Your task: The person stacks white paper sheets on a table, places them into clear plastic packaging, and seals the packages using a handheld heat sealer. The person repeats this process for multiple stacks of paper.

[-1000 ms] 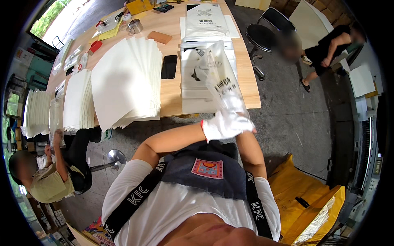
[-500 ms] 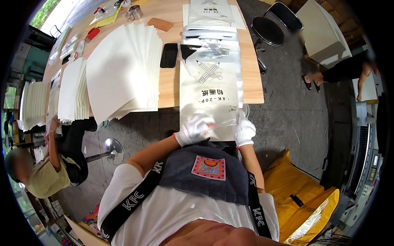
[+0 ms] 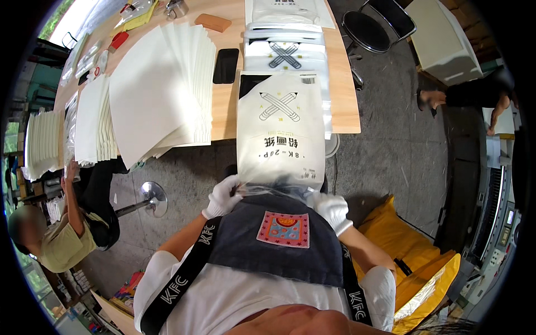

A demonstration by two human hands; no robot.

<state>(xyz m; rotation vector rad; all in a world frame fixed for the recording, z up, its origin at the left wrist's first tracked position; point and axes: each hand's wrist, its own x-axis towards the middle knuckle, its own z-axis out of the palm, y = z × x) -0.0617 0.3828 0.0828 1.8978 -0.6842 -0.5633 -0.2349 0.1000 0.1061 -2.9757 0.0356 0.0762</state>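
A flat packet of drawing paper (image 3: 281, 125) in a clear printed plastic bag lies in front of me, with crossed pencils on its face. Its far part rests on the table, while its near end overhangs the edge and reaches my apron (image 3: 240, 251). White gloves cover both hands. My left hand (image 3: 224, 196) is closed on the loose plastic at the near left corner. At the near right corner, my right hand (image 3: 330, 212) grips the same plastic, its fingertips partly hidden. Beyond the packet lies a pile of similar packets (image 3: 312, 53).
A fanned stack of white sheets (image 3: 156, 89) covers the table's middle, beside a black phone (image 3: 226, 66) and a brown block (image 3: 213, 23). One person (image 3: 53, 240) sits at the left; another (image 3: 474, 94) stands at the far right. A yellow sack (image 3: 407, 262) is at my right.
The packet has come nearer to me, uncovering another behind it. My left hand has gone from its face to the near left corner; my right hand has moved closer to my body.
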